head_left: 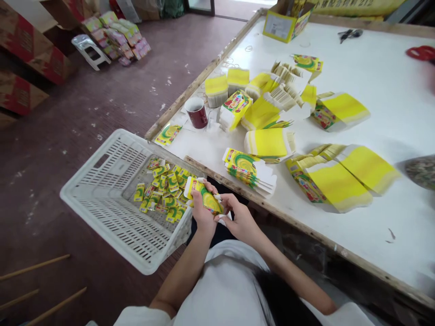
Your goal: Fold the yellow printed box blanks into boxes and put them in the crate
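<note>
Holding one carton [204,195], two hands [244,221], one basket [115,190], one mug [197,117]

The scene is lit mainly from the far side, where the doorway [234,9] is burnt out to white. The white tabletop [360,59] is brightly washed, while the floor [112,285] at near left is left dim. The held carton [209,198] is rendered fairly clearly; at right, the red scissor handles [421,53] are blurred. Left-hand cardboard boxes [22,38] are skewed by wide-angle distortion.
</note>
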Demonstrator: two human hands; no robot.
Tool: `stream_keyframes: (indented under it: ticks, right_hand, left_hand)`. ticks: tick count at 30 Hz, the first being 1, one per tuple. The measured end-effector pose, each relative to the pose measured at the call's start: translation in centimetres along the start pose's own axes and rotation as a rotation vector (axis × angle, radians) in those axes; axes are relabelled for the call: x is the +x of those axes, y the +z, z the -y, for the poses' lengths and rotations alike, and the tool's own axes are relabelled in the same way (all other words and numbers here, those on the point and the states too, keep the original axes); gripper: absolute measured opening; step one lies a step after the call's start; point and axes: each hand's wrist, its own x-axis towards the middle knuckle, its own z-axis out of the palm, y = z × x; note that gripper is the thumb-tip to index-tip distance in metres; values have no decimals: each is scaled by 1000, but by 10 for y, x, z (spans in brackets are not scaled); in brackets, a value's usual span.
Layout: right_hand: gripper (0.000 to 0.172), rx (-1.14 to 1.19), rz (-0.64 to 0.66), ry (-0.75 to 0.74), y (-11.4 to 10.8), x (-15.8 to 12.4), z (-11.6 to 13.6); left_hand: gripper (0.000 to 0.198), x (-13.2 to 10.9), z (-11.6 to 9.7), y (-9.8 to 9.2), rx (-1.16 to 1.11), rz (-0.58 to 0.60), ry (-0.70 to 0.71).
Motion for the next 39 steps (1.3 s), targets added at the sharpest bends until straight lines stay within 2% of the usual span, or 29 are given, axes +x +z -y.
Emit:
stream_keyframes:
  ticks: [2, 5, 9, 14, 18, 22, 24, 28, 31, 35, 37, 39]
  right_hand:
    - [28, 48, 46, 32, -1, -1, 0]
    - [29, 107, 84, 83, -3, -2, 2]
    - [29, 66, 13, 67, -1, -3, 3]
    - [23, 2, -37, 21, 1, -2, 2]
    - [16, 168, -112, 26, -11, 5, 1]
    - [28, 322, -142, 68, -25, 14, 0]
    - [27, 264, -169, 60, -28, 15, -3]
    - [19, 65, -299, 12, -27, 14, -11]
    - [13, -34, -220, -24, -29, 14, -13]
    - [16, -133, -100, -105, -36, 13, -9]
    - [24, -207, -105, -149, -44, 11, -4]
    - [32, -336, -113, -209, -55, 6, 1]
  left_hand:
    - [53, -1, 0, -1, 53, -55, 9]
    - [60, -1, 0, 0, 85, -105, -18]
    - [65, 1, 1, 1, 29, -43, -96]
    - [60, 1, 1, -2, 10, -42, -27]
    - [64, 1, 1, 0, 11, 18, -15]
    - [42, -1, 7, 1, 81, 89, -99]
    - [34, -3, 11, -2, 128, 60, -96]
    - [31, -2, 12, -6, 154, 49, -91]
    - [29, 4, 7, -8, 126, 59, -92]
    - [34, 15, -4, -16, 207, 41, -3]
    - [36, 21, -16, -25, 276, 90, 14]
    - [49, 26, -34, -34, 325, 202, 5]
